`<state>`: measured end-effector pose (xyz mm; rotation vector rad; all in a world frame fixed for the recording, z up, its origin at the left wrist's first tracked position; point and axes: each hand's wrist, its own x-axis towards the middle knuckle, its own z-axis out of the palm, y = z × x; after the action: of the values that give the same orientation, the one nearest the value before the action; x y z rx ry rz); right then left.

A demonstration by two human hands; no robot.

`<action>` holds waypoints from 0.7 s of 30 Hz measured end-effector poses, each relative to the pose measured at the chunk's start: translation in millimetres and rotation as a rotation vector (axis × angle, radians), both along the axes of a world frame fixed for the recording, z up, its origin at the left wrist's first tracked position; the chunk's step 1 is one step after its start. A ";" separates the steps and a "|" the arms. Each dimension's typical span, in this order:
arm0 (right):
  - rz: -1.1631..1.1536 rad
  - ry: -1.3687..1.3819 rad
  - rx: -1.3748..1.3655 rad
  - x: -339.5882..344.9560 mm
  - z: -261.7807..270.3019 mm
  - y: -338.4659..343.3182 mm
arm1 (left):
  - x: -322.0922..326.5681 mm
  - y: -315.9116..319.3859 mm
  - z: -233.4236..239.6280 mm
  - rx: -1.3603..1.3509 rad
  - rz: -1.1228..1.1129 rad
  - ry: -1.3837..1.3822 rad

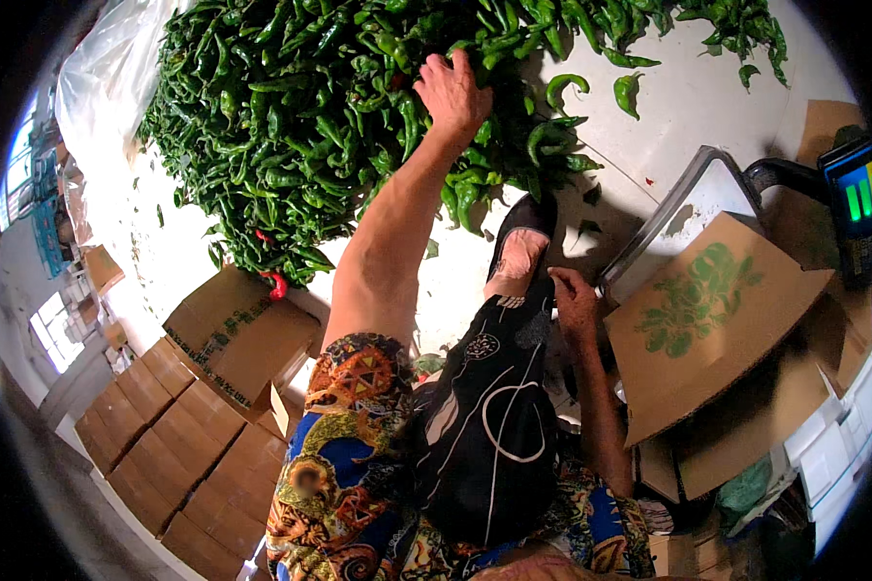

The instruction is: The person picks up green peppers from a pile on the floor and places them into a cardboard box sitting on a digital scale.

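Observation:
A large heap of green chili peppers spreads over the pale floor ahead of me. My left hand rests on the heap's right part, its fingertips down among the peppers; whether they grip one is hidden. Lower right, my right hand hangs by my trouser leg, near the left edge of a cardboard box printed with a green plant design. Its fingers are bent, and no held thing shows. Several loose peppers, such as a curved one, lie right of the heap. One red pepper sits at its lower edge.
On the right stands a device with a lit display on a dark arm, beside a metal-rimmed panel. Several stacked cartons and a printed cardboard box are at lower left. Clear plastic sheeting borders the heap's left side. My shoe touches the floor.

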<state>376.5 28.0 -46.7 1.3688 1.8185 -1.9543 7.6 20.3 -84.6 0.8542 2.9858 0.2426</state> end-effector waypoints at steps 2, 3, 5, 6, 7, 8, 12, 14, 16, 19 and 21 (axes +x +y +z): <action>-0.044 0.007 0.018 -1.0 -0.8 4.4 | 17.0 0.8 2.6 0.050 -0.132 -0.027; -0.078 0.019 0.012 -3.7 0.6 6.7 | 27.9 -4.2 10.2 0.116 -0.164 -0.066; -0.104 0.029 -0.002 -12.2 4.3 9.9 | 51.0 -22.5 32.2 0.198 -0.227 -0.005; -0.156 0.094 -0.037 -18.2 6.0 10.5 | 66.6 -32.6 37.5 0.221 -0.240 -0.036; -0.210 0.158 -0.070 -23.2 6.6 12.4 | 83.0 -41.2 42.0 0.246 -0.256 -0.068; -0.222 0.155 -0.245 -26.1 5.8 16.2 | 102.2 -46.8 49.2 0.348 -0.270 -0.161; -0.357 0.400 -0.436 -54.1 19.1 21.5 | 179.9 -50.3 50.4 0.432 -0.228 -0.655; -0.343 0.334 -0.420 -60.9 17.5 25.2 | 200.4 -46.0 54.1 0.311 -0.196 -0.905; -0.351 0.290 -0.388 -73.6 12.6 26.6 | 204.2 -58.8 33.0 0.418 -0.354 -0.785; -0.628 0.174 -0.604 -56.2 -2.7 40.2 | 205.3 -31.3 34.7 0.227 -0.526 -0.795; -0.660 0.178 -0.658 -53.1 -10.0 40.1 | 195.1 -25.3 48.0 0.188 -0.543 -0.891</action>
<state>323.4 68.1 -56.7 1.6856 0.6289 -2.6999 202.7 -5.0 -36.6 1.1380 1.8673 0.6690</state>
